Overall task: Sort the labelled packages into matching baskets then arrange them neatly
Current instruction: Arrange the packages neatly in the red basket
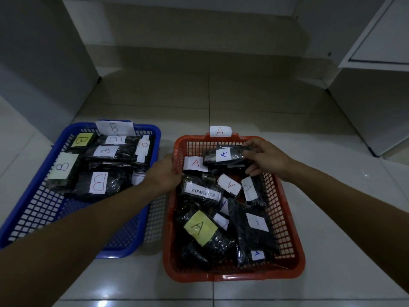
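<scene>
1. We take this for an indoor room, most likely in a home, though we cannot tell which room.
2. Floor (254, 103): large glossy pale tiles with thin grout lines, reflecting overhead light near us.
3. Far right: a plain white cabinet (371, 85), its top overhanging the body.
4. Far left: a grey-white panel (44, 63) standing on the floor.
5. Far centre: a low tiled step (199, 52) below a white wall.
6. Lighting is dim.
</scene>
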`<state>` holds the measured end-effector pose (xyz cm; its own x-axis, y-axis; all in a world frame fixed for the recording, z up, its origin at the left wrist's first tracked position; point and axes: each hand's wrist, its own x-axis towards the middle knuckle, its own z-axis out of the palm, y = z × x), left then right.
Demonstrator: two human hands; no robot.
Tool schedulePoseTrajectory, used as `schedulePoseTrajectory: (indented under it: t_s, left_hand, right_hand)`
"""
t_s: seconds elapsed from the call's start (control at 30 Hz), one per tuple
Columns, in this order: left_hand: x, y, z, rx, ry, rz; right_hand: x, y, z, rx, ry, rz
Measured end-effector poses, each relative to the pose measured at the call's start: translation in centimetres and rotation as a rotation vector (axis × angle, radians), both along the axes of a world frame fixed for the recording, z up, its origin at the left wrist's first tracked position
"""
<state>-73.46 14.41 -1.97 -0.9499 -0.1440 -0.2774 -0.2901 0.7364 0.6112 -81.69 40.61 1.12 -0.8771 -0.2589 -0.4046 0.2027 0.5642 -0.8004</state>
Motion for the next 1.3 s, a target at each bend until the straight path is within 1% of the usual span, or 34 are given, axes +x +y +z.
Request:
schedulePoseTrajectory:
  t_s: [0.13, 0.17, 0.2, 0.27, 0.3, 0.33, 0.37, 0.4, 0.43, 0.47, 0.5, 0.63, 0.7, 0.77, 0.83, 0.9, 0.97, 1.0, 1.1, 1.3]
  left_hand:
    - [-0.1, 0.3, 0.4, 0.001, 0.019, 0.001]
    - [-0.2, 0.2, 0.3, 0.002, 0.023, 0.011]
    - [-0.3, 0.1, 0.3, 0.005, 0.024, 0.022]
    - [-0.3, 0.0, 0.4, 0.026, 0.013, 0.027]
    - [-0.3, 0.2, 0.5, 0.04, 0.009, 0.024]
    - [-0.3, 0.3, 0.6, 0.053, 0.004, 0.02]
    - [-0.3, 0.4, 0.8, 0.063, -0.001, 0.019]
    - [-0.3, 0.6, 0.8, 0.073, -0.001, 0.02]
    - [-0.4, 0.6, 0.9, 0.078, 0.002, 0.024]
    - [-0.4, 0.4, 0.7, 0.081, 0.001, 0.034]
    - [-0.5, 0.4, 0.7, 0.083, 0.0, 0.045]
    - [-0.6, 0.3, 0.5, 0.073, 0.005, 0.07]
    - [-0.7, 0.3, 0.4, 0.082, 0.009, 0.081]
    - [-0.8, 0.1, 0.4, 0.074, 0.016, 0.096]
    - [-0.9, -0.1, 0.3, 0.076, 0.014, 0.108]
    - [-0.9, -0.1, 0.3, 0.096, 0.014, 0.11]
    - [-1.0, 0.0, 0.4, 0.101, 0.012, 0.108]
    - [-0.9, -0.1, 0.4, 0.103, 0.012, 0.104]
    - [-0.9, -0.2, 0.4, 0.109, 0.009, 0.098]
    - [-0.9, -0.3, 0.3, 0.098, 0.002, 0.096]
  right_hand:
    - [-0.9, -1.3, -0.6, -0.034, -0.014, -0.209]
    - [-1.1, -1.3, -0.8, 0.023, 0.033, -0.237]
    - [-1.3, -1.2, -0.9, 0.151, 0.119, -0.233]
    - [-1.3, -1.0, -1.2, 0.478, 0.351, -0.168]
    - [-1.0, -1.0, -1.2, 0.581, 0.483, -0.111]
    - [-0.4, -1.3, -1.1, 0.616, 0.602, -0.013]
    - [0.5, -1.9, -0.9, 0.592, 0.658, 0.148]
    - [1.5, -2.6, -0.7, 0.535, 0.635, 0.339]
    - [2.6, -3.5, -0.6, 0.482, 0.554, 0.513]
    - [3.6, -4.5, -0.9, 0.46, 0.471, 0.646]
    - [4.1, -5.3, -1.4, 0.459, 0.434, 0.718]
    - [4.3, -6.9, -2.5, 0.429, 0.514, 0.701]
    - [4.3, -6.8, -2.4, 0.383, 0.497, 0.705]
    - [4.5, -6.5, -1.9, 0.282, 0.438, 0.696]
    - [4.8, -6.0, -1.1, 0.138, 0.388, 0.625]
    - [4.5, -5.6, -0.4, 0.022, 0.391, 0.506]
    - [3.6, -5.1, -0.1, 0.02, 0.404, 0.452]
    - [3.3, -5.0, -0.1, 0.053, 0.368, 0.48]
    - [3.3, -5.3, -0.7, 0.172, 0.165, 0.641]
    - [3.8, -5.7, -0.6, 0.143, 0.052, 0.767]
